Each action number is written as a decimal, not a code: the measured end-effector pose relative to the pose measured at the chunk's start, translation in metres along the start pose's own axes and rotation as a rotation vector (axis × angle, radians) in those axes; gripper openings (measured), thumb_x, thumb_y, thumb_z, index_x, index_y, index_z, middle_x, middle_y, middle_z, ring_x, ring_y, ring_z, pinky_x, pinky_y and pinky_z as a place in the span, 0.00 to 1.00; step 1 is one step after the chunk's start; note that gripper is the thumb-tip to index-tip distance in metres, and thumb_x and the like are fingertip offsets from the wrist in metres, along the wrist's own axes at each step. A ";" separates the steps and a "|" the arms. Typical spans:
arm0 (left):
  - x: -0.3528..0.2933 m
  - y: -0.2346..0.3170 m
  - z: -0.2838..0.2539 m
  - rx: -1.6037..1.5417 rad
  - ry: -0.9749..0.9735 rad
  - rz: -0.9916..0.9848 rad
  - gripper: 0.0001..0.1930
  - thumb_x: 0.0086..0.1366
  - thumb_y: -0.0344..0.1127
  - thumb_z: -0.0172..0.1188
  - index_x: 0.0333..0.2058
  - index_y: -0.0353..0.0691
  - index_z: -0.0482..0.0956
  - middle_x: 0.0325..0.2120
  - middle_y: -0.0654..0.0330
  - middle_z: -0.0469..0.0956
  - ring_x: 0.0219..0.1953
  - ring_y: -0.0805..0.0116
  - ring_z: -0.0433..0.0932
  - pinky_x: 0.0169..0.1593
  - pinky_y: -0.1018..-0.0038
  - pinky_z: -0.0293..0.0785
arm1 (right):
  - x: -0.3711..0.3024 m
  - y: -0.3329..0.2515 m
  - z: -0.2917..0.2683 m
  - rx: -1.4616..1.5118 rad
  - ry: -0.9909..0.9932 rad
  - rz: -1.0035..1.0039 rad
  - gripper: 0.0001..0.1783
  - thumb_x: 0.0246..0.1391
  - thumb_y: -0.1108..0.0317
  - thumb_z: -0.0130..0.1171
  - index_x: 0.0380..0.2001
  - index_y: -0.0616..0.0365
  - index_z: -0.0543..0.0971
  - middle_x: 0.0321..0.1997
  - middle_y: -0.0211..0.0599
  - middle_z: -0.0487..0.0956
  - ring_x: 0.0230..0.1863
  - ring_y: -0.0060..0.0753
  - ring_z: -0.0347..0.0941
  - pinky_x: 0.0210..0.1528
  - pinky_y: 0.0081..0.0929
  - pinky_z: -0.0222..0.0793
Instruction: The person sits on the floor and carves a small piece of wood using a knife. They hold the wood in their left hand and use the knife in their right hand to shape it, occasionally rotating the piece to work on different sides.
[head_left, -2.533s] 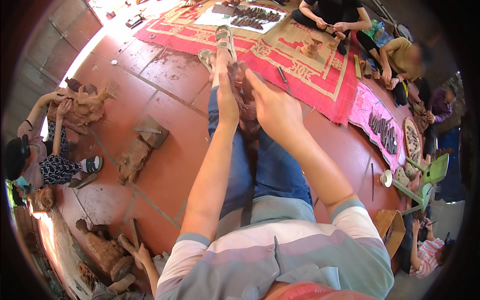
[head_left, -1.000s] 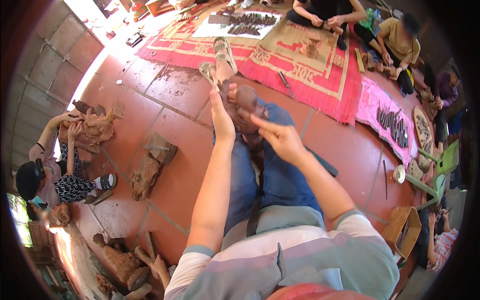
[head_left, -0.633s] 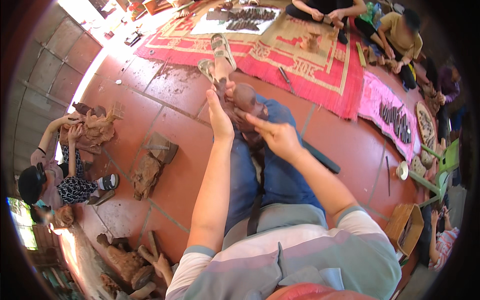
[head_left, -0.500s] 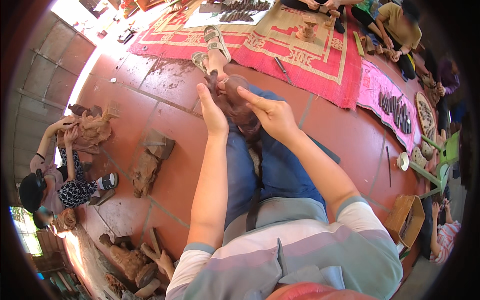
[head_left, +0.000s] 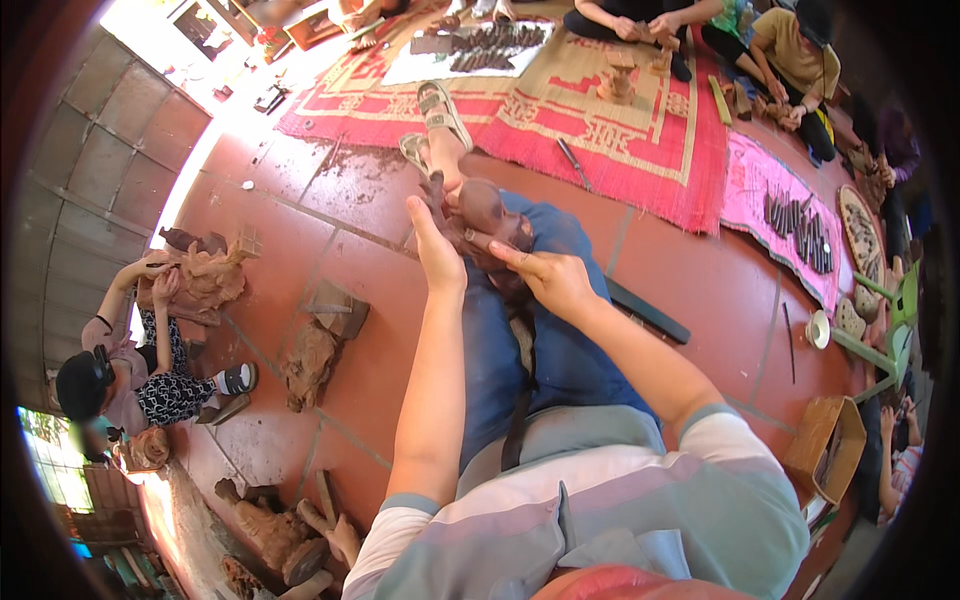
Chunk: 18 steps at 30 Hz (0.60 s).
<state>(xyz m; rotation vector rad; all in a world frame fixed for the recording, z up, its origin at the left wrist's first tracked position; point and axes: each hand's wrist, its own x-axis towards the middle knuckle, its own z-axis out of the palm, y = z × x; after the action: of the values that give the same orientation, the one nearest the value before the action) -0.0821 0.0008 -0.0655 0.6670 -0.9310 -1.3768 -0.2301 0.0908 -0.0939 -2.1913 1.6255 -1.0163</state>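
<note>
A dark brown wooden carving (head_left: 483, 207) with a rounded top lies over my knees. My left hand (head_left: 436, 250) grips its left side, thumb up along the edge and the other fingers hidden behind the wood. My right hand (head_left: 555, 283) is at the carving's right side, its forefinger reaching toward the wood and the other fingers curled in. Between its fingertips and the carving shows a small brownish piece, too small to name. Some of the carving's lower part is shaded between my legs.
At left a person works on a pale wooden carving (head_left: 205, 280). A rough wood block (head_left: 312, 365) stands on the tiles, with another carving (head_left: 275, 530) and a person's hand lower down. Ahead lies a red patterned mat (head_left: 640, 150); to the right, a pink cloth with tools (head_left: 745, 190) and a wooden box (head_left: 825, 445).
The whole view has shifted, so the surroundings sit slightly lower and further right. My right hand has moved slightly down along the carving; my left hand keeps its hold.
</note>
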 end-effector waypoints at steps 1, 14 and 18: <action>0.005 -0.001 0.002 -0.003 -0.007 0.032 0.31 0.68 0.58 0.31 0.49 0.34 0.68 0.43 0.58 0.71 0.46 0.68 0.69 0.52 0.73 0.63 | 0.008 -0.006 -0.012 0.098 0.028 0.003 0.24 0.49 0.73 0.55 0.51 0.39 0.74 0.30 0.46 0.78 0.26 0.40 0.76 0.28 0.28 0.71; 0.008 -0.005 -0.016 0.005 0.010 -0.006 0.32 0.67 0.60 0.31 0.49 0.35 0.68 0.42 0.58 0.71 0.45 0.69 0.69 0.52 0.74 0.62 | 0.026 -0.037 -0.024 0.131 0.128 0.019 0.22 0.51 0.69 0.53 0.50 0.33 0.74 0.28 0.41 0.78 0.25 0.42 0.75 0.28 0.33 0.71; 0.005 -0.001 -0.014 0.009 -0.049 -0.026 0.31 0.67 0.59 0.31 0.49 0.37 0.69 0.40 0.59 0.71 0.43 0.71 0.69 0.50 0.75 0.63 | 0.007 -0.003 -0.011 -0.009 -0.003 0.029 0.22 0.52 0.68 0.53 0.51 0.34 0.73 0.29 0.41 0.78 0.28 0.45 0.75 0.30 0.33 0.72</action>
<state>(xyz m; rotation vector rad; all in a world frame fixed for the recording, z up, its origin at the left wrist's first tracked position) -0.0712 -0.0057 -0.0725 0.6576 -0.9707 -1.4181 -0.2335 0.0879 -0.0816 -2.1673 1.6591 -0.9989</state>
